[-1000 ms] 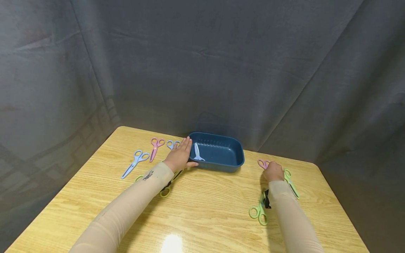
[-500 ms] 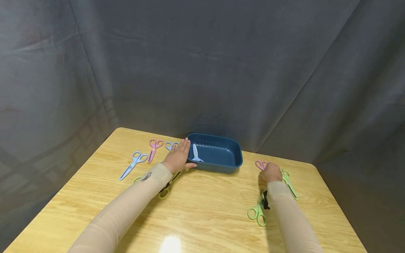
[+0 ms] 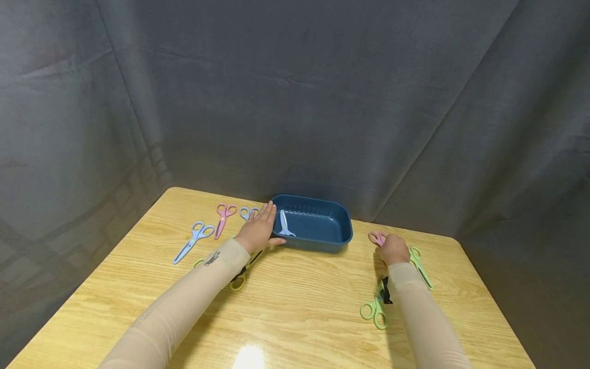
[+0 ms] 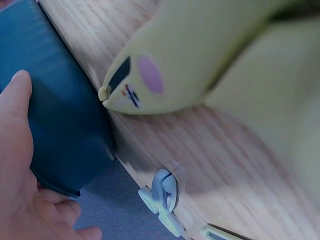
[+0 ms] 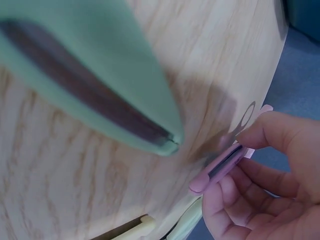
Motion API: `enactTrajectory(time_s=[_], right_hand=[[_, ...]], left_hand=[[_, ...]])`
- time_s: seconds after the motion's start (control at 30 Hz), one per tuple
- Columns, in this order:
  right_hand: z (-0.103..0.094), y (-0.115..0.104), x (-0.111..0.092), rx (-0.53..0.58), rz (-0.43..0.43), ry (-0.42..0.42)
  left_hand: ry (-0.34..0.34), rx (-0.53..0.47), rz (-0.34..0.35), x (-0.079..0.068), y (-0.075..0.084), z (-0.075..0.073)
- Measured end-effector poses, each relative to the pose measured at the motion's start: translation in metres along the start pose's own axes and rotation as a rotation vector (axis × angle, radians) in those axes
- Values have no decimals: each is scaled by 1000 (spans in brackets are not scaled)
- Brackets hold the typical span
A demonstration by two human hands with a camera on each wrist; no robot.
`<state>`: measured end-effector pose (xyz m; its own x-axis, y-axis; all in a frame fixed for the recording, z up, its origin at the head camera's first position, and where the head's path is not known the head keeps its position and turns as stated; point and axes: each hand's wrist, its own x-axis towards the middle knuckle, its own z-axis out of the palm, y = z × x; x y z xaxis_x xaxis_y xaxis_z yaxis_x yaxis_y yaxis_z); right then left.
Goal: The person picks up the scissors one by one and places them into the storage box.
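A dark blue bin stands at the table's back edge with a light blue pair of scissors lying inside, at its left end. My left hand rests against the bin's left end, fingers extended along the side and thumb touching the front wall. On the right, my right hand pinches pink scissors by the blades between thumb and fingers, handle loops pointing away from me. A shadow under them in the right wrist view suggests they are slightly off the table. Beside that hand lie green scissors.
More green scissors lie in front of my right forearm. To the left are blue scissors, pink scissors and another blue pair. Yellow-green scissors lie partly hidden under my left arm. A dark grey curtain hangs behind the table.
The pink scissors in my right hand have shifted slightly left, and more of their handle loops shows. My left hand keeps its place on the bin. The whole view has drifted a little.
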<state>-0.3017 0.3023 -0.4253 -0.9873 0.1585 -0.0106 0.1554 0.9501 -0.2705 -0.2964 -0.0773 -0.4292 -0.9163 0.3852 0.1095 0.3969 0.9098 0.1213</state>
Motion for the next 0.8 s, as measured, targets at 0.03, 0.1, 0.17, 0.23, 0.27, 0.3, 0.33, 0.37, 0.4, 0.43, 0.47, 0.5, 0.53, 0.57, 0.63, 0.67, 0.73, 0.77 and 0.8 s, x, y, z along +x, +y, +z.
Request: enactTrajectory(time_s=[0.03,0.1,0.17,0.23,0.27,0.3,0.33,0.37,0.4,0.43,0.47,0.5,0.53,0.57,0.63,0.67,0.73,0.77,0.8], right_hand=[[0,-1,-1,2,-1,3],[-1,-2,-1,8,0,5],[-2,-3,-2,9,6,3],[-3,-4,-3,10,6,9],[-3,-5,-3,10,3,14],[-3,-5,-2,13,1,19],[-4,-6,-2,17,-3,26],[-4,-7,-2,23,-9,34],[-5,-8,-2,29,-12,41],[-5,-9,-2,34,-18,48],[-6,-10,-2,39,-21,52],[-7,-11,-2,45,-21,53],[-8,-12,-2,48,-25,59],[-8,-13,-2,49,-30,68],[-9,-15,-3,50,-40,85],[-11,-16,-4,45,-46,92],[-12,-19,-4,41,-56,110],[-14,-20,-5,43,-58,115],[-15,-22,-5,46,-60,119]], left_hand=[[-2,1,-1,0,0,-1],[-4,-3,-5,-1,0,-2],[-7,-7,-8,-1,1,-2],[-7,-6,-7,-1,1,-3],[-6,-7,-7,-1,1,-3],[-8,-9,-6,-1,1,-3],[-8,-13,-6,-1,1,-3],[-10,-17,-6,-1,1,-3],[-11,-19,-7,-1,1,-3],[-11,-21,-7,-1,1,-3],[-12,-19,-7,-1,1,-4],[-12,-20,-7,-1,1,-4],[-13,-16,-7,0,1,-3],[-13,-12,-7,0,1,-3],[-14,-5,-8,0,1,-2],[-14,-6,-8,0,1,-2],[-22,-9,-12,1,1,-2],[-24,-11,-12,1,1,-1],[-22,-16,-10,1,0,-1]])
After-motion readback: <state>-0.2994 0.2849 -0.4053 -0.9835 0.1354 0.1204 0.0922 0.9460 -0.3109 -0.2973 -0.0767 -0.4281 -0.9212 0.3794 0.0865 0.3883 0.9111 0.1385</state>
